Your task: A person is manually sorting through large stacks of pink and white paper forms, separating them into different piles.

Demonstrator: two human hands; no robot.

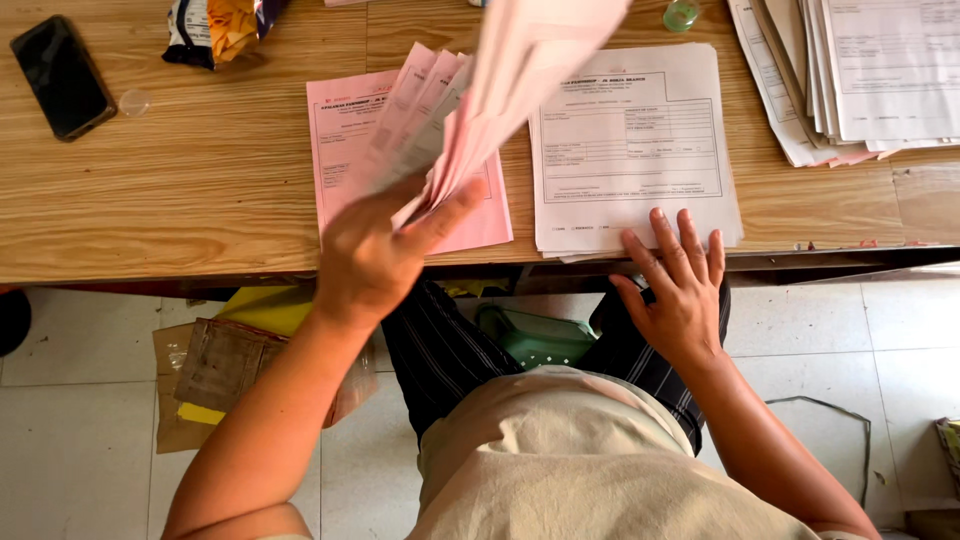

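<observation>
Pink sheets [450, 120] fan above left hand [375, 255]; right hand [680, 290] presses white stack [635, 140].

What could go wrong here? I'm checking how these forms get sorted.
The left hand pinches a fanned bundle of pink forms loosely, so sheets might slip and mix. The white stack overhangs the desk edge under the right hand; it could slide off.
</observation>
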